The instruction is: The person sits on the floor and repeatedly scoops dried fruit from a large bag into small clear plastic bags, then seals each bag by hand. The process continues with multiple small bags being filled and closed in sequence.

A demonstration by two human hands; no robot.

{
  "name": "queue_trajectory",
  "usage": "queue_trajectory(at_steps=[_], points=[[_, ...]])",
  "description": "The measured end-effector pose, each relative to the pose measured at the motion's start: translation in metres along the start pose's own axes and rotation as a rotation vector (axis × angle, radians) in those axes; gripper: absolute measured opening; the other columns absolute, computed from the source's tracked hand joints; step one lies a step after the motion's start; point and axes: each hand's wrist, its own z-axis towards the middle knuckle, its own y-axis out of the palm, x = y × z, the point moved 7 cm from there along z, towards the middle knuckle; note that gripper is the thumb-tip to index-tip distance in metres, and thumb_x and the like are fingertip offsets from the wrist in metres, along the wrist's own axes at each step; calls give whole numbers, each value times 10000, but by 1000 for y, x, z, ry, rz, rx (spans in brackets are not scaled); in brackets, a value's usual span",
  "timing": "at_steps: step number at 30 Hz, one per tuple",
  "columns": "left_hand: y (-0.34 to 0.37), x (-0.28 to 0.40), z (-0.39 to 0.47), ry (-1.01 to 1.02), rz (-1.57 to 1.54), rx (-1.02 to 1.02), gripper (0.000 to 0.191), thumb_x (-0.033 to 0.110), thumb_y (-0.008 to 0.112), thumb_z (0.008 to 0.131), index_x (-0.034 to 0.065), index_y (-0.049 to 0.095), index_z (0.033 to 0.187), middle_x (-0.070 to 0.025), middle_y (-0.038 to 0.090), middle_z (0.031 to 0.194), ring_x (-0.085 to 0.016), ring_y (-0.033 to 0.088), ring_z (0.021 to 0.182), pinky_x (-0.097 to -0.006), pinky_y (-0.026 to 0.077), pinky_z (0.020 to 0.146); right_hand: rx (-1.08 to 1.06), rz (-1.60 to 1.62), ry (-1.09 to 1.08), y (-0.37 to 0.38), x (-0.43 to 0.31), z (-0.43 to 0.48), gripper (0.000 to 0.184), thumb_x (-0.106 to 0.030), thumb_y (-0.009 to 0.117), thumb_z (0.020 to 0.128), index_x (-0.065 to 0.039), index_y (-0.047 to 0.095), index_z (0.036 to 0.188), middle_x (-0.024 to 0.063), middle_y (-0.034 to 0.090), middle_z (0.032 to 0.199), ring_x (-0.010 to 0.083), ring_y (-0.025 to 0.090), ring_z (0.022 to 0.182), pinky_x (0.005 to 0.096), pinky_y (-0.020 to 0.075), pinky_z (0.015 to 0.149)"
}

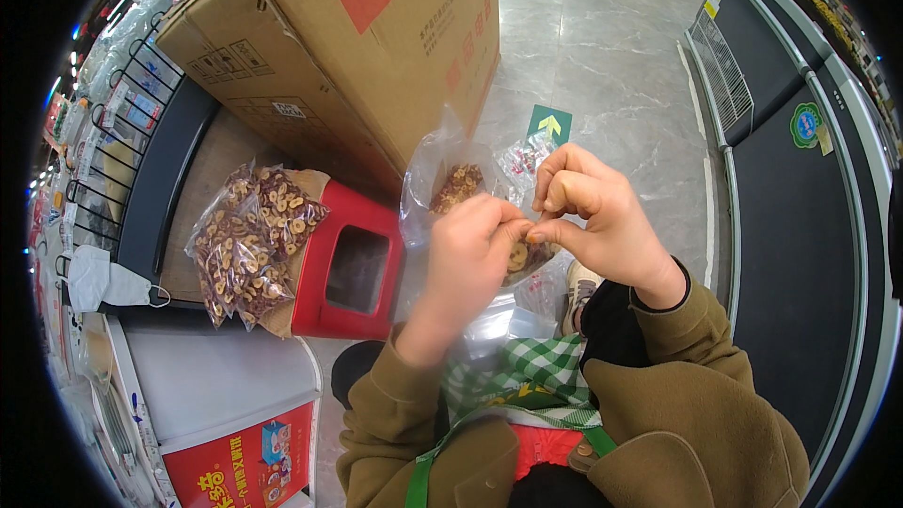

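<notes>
Both hands meet in front of me at the top of a small clear plastic bag of dried fruit rings (525, 259). My left hand (465, 254) pinches the bag's edge between thumb and fingers. Opposite it, my right hand (589, 201) grips the same edge with thumb and bent fingertips. The rings look like dried jujube slices, and my fingers hide the bag's opening. Behind my left hand stands a large open clear bag (422, 187) with more slices inside. Flat clear plastic bags (497, 321) lie over my lap, on a green checked apron (547, 360).
Several filled bags (247, 240) are heaped on cardboard atop a red plastic stool (308, 289) at left. A large cardboard box (395, 63) stands behind it. A white face mask (113, 279) hangs by the shelf rack. A dark freezer cabinet (790, 226) lines the right side.
</notes>
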Motion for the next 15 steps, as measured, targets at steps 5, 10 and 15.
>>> queue_trajectory(at_steps=[5,10,15], points=[[5,-10,-3,-80,-51,-32,55,9,657,786,-26,619,806,-138,604,742,-263,595,673,-340,458,607,31,-70,-73,8,-8,0,310,98,706,733,-29,425,707,66,494,873,158,499,760,282,442,636],[13,-26,-7,-309,-353,-89,79,35,660,834,-36,627,826,-75,613,746,-142,568,691,-295,454,624,-3,205,7,6,0,0,311,116,665,752,-40,405,683,64,490,859,144,483,754,271,422,632],[0,-29,-5,-375,-484,-30,99,41,653,859,-40,618,815,-45,600,751,-103,541,724,-274,447,640,-84,453,143,-1,2,-5,322,125,658,748,-44,395,671,85,537,849,155,560,763,272,458,637]])
